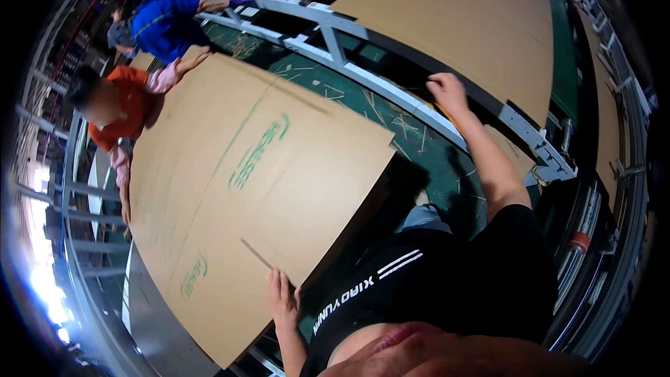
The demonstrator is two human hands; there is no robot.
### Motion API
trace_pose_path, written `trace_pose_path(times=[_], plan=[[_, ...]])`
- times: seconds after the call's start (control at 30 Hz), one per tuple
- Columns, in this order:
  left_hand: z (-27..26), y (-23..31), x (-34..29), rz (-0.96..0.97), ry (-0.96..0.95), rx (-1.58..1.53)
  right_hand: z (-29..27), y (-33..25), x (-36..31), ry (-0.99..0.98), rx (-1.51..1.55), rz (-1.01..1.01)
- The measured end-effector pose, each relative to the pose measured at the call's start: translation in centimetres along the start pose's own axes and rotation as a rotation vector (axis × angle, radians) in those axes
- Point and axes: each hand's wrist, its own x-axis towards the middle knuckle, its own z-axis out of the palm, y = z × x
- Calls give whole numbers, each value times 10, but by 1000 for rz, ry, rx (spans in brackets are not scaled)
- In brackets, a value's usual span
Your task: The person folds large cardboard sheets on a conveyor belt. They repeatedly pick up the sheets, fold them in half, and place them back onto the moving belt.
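At the far left, well away from both of the wearer's hands, a person in an orange top (118, 108) leans over the far edge of a large flat cardboard sheet (258, 188), one palm resting on its top corner. Just beyond, a person in a blue jacket (164, 24) reaches along a grey metal rail (363, 73).

The cardboard sheet, printed with green marks, lies flat and spreads up and leftward from the left hand (283, 300). That hand lies on the sheet's near edge with fingers straight and close together, palm down and pressing on the board; it pinches nothing. A thin dark slit in the board sits just above its fingertips.

To the right of that hand is the wearer's black shirt (447, 286), and beyond it a green floor strewn with thin scraps.

The right hand (447, 92) is stretched far forward and up, well apart from the left hand. Its fingers are curled down over the edge of the grey rail; whether they grip something orange beneath cannot be told. Past it, more brown sheets (467, 21) lie on the machine bed.
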Motion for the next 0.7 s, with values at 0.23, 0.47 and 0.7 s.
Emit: trace_pose_path(times=[0.23,0.47,0.7], plan=[[30,-9,-41,-202,-42,166,-142,309,12,287,-638,419],[11,84,37,-473,-112,437,-125,373,71,-65,-871,-163],[15,127,154,-725,30,365,-46,315,180,-466,-540,-311]])
